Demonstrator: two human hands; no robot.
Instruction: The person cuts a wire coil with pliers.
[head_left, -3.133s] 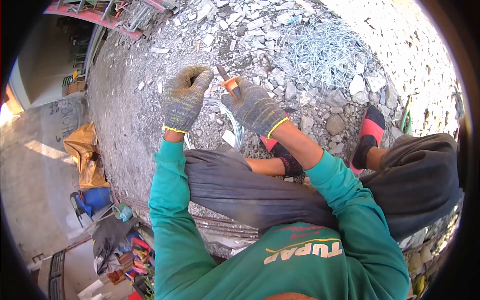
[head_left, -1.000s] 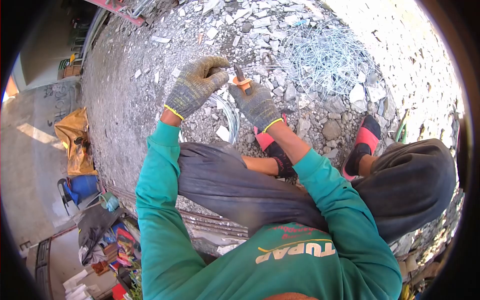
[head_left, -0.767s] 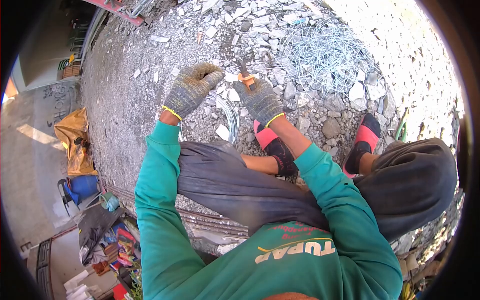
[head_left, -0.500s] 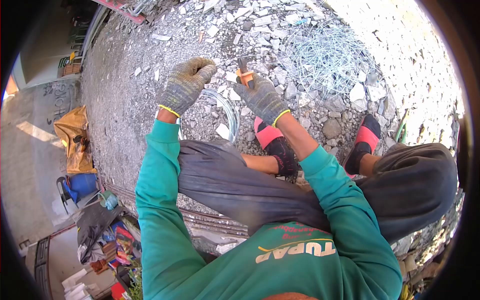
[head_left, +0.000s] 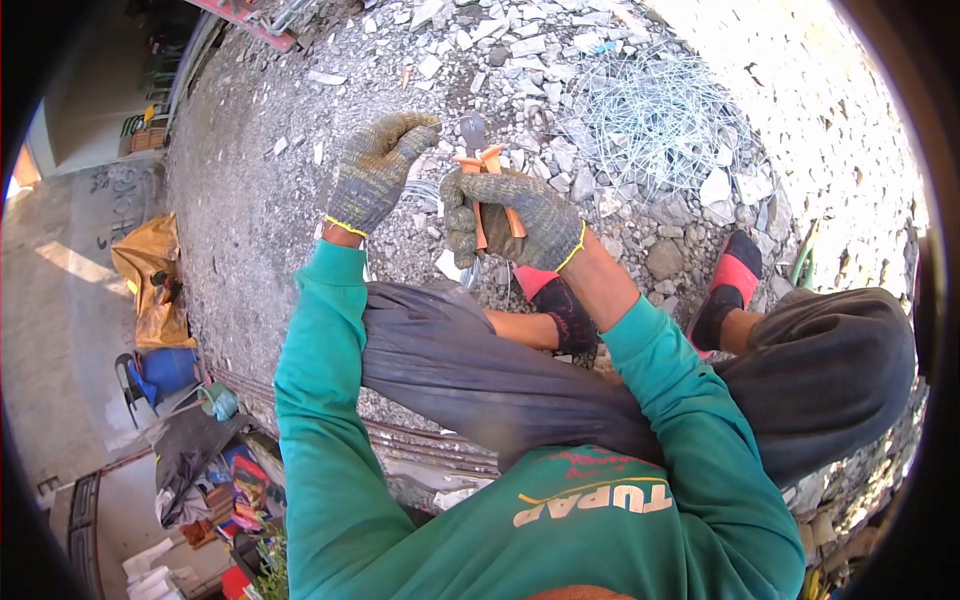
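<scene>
My right hand (head_left: 515, 215), in a grey knit glove, is closed around the orange handles of a pair of pliers (head_left: 492, 160). The handles are spread a little, and the dark jaws point away from me. To its left, my gloved left hand (head_left: 375, 170) pinches a thin wire whose end shows faintly by the pliers' jaws. Below the hands lies a coil of wire (head_left: 420, 190), partly hidden by my right hand. A tangled heap of short cut wires (head_left: 660, 120) rests on the rubble at the upper right.
Broken stone and gravel (head_left: 260, 190) cover the ground. My feet in black and red footwear (head_left: 735, 280) stand at the right. Long rods (head_left: 430, 445) lie behind my leg. An orange-brown sheet (head_left: 155, 285) and a blue container (head_left: 168, 372) are at the left.
My right hand has turned and moved slightly left and down, so the pliers' handles now show spread apart. My left hand has shifted slightly right, still pinched.
</scene>
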